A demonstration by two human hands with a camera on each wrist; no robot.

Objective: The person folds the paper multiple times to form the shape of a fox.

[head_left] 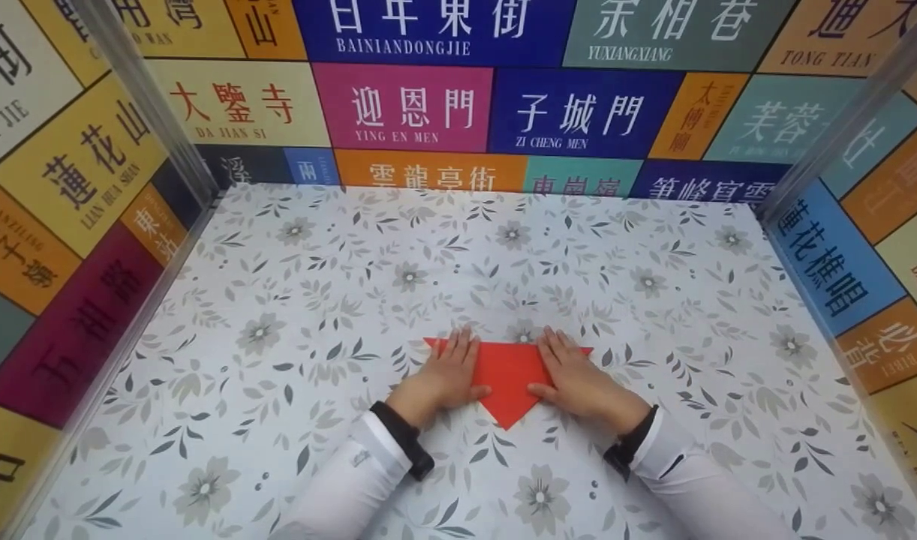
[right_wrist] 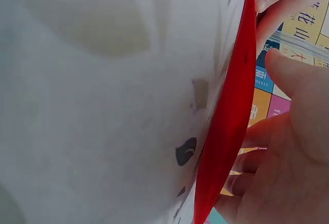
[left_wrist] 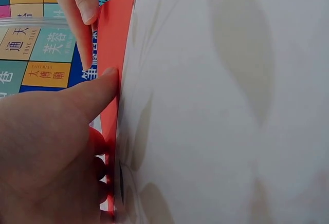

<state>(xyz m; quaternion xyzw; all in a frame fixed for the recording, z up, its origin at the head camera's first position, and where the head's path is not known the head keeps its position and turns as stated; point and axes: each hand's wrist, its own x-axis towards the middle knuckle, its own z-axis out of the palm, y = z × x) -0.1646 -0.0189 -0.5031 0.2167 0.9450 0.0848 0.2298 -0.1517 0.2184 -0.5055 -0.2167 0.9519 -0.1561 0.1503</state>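
Observation:
A red sheet of paper (head_left: 509, 375), folded into a triangle, lies on the floral-patterned table with its point toward the person. My left hand (head_left: 451, 373) rests flat over the triangle's left part, fingers extended to the far edge and thumb on the paper. Over the right part, my right hand (head_left: 575, 373) lies the same way. In the left wrist view the left thumb touches the red paper (left_wrist: 112, 34) near its edge. The right wrist view shows the near edge of the red paper (right_wrist: 231, 106) bowed beside the right fingers.
The tabletop (head_left: 338, 262) has grey flowers and leaves printed on white. Panels of colourful place-name signs (head_left: 402, 109) stand behind it and on both sides. Clear corner strips (head_left: 834, 105) join the panels. Both sleeves are white with dark cuffs.

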